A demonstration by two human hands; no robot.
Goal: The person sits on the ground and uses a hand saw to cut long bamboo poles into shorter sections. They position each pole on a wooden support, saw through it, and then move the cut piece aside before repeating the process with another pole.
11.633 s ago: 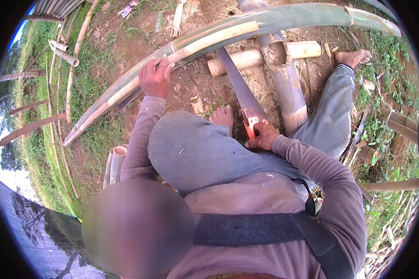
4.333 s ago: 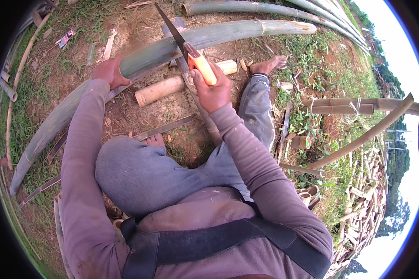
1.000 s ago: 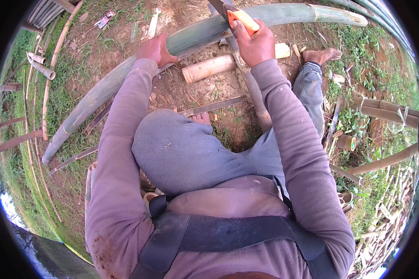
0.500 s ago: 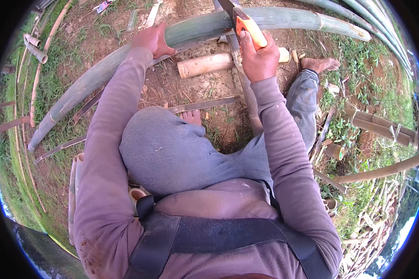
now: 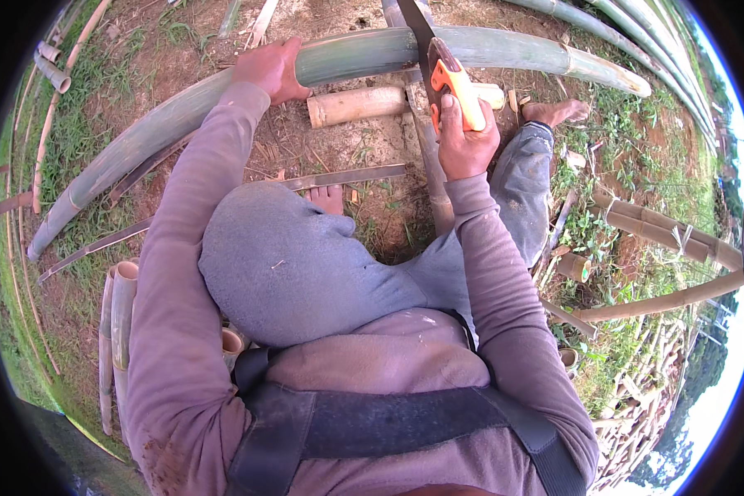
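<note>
A long green bamboo pole [image 5: 351, 56] lies across the ground in front of me, curving from the left to the upper right. My left hand [image 5: 269, 69] is wrapped over the pole, left of the saw, with the thumb on the near side. In my right hand [image 5: 466, 139] is the orange handle of a handsaw [image 5: 465, 93]. The fingers are closed around that handle. The saw's dark blade crosses the pole near its middle and reaches past the far side. How deep the blade sits in the bamboo I cannot tell.
A short bamboo piece [image 5: 360, 107] lies beneath the pole, beside a thin post [image 5: 429, 161] running toward me. A flat split strip [image 5: 347, 177] lies near my foot. More green poles [image 5: 628, 41] are at the upper right, and cut bamboo tubes [image 5: 124, 318] stand at my left.
My right hand has drawn the saw back toward me, so its handle is farther from the pole. The left hand stays on the pole. The whole view has shifted slightly.
</note>
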